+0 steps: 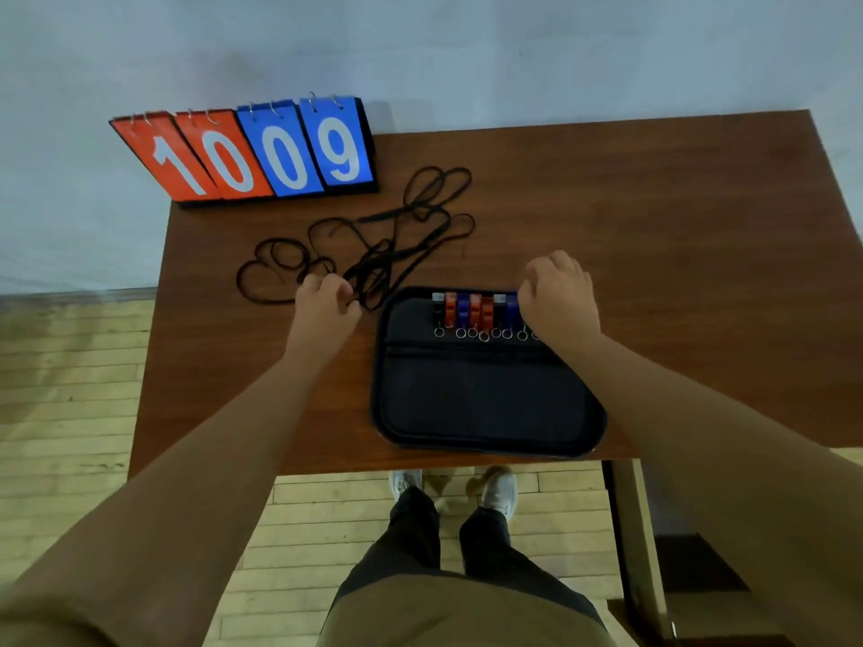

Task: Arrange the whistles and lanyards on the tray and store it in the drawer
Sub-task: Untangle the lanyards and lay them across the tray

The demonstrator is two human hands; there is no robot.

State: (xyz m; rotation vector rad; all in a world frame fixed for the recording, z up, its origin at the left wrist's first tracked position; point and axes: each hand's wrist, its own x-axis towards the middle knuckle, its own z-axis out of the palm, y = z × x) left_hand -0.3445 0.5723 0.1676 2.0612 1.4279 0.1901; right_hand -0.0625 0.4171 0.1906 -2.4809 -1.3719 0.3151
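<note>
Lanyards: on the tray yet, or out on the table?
Out. The lanyards lie tangled on the table, left of and beyond the tray; the left hand grips some strands.

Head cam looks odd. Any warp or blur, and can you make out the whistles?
Head view: wide-angle warp slants the table edges; whistles sharp enough to tell colours; black tray dim, little detail; right hand hides the row's right end.
</note>
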